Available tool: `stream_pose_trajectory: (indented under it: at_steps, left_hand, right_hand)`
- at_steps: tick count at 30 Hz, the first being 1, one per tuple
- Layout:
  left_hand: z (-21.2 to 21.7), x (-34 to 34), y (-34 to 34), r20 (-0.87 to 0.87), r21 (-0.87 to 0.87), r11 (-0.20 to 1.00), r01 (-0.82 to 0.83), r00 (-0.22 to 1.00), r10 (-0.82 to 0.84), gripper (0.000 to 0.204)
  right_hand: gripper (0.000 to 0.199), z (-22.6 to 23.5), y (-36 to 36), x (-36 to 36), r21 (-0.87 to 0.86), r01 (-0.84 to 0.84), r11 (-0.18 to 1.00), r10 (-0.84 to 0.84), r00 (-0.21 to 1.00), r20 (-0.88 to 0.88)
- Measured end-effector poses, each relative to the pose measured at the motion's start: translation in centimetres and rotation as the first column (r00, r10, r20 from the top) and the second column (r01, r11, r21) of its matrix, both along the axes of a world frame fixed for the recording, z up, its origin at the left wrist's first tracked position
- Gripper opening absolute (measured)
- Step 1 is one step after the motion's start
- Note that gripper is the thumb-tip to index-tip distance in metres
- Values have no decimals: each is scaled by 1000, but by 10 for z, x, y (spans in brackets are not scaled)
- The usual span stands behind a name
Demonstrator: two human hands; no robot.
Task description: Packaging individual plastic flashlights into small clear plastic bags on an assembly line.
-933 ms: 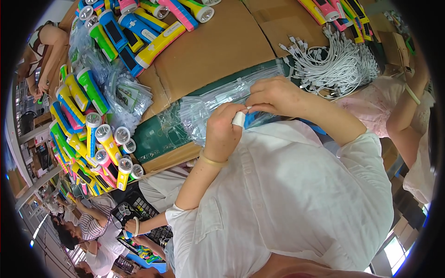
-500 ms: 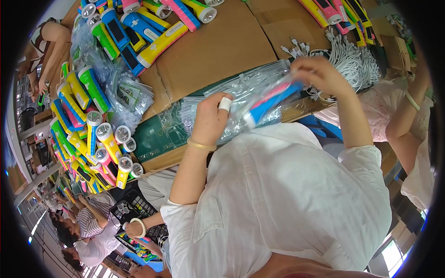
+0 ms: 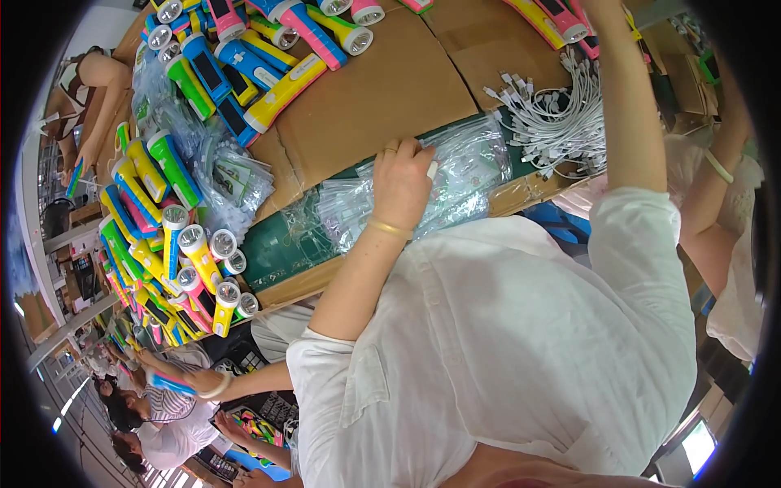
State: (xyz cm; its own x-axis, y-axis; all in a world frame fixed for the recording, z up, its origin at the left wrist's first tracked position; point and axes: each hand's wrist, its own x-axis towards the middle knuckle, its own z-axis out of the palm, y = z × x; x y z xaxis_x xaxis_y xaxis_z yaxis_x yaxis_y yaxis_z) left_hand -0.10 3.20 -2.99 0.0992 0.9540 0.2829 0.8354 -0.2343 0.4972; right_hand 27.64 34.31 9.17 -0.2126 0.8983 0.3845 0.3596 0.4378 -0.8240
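My left hand (image 3: 403, 187) rests on a stack of clear plastic bags (image 3: 472, 167) at the table's near edge. Its fingers are curled closed, with a white wrap on one of them. What they pinch, if anything, is hidden beneath the hand. My right arm stretches far forward, so my right hand (image 3: 604, 10) is cut off by the top of the picture. It is beside a few yellow and pink flashlights (image 3: 561, 23), and its fingers do not show. Next to that arm lies a heap of white charging cables (image 3: 561, 114).
Many colourful flashlights (image 3: 285, 89) lie at the far left on brown cardboard (image 3: 374, 98). More flashlights (image 3: 191, 244) are piled at the left edge, beside bagged leaflets (image 3: 232, 175). Co-workers sit close on both sides; one bangled hand (image 3: 207, 382) holds a blue flashlight.
The pink and blue flashlight in clear plastic has left the space between my hands. My right hand has moved far forward; my left has shifted slightly right onto the bags.
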Motion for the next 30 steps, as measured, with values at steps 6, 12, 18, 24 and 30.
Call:
stream_pose_trajectory:
  at_steps: [6,12,18,24,30]
  left_hand:
    - [-2,5,-8,85,-51,997,-51,995,55,17]
    - [-4,7,-6,132,-167,983,-75,986,97,17]
    - [-2,3,-16,142,-62,996,-61,987,69,22]
    - [15,-28,-45,159,-36,988,-151,975,155,12]
    - [21,-30,-57,257,-27,981,-192,947,192,11]
  right_hand:
    - [26,-62,-165,-79,-443,-548,710,688,674,268]
    - [17,-103,-201,-92,-218,-647,730,658,581,479]
    - [16,-108,-206,-94,-221,-670,709,697,617,365]
    - [14,-100,-190,-80,-215,-652,727,683,654,325]
    - [27,-98,-217,-116,-196,-773,603,798,586,141]
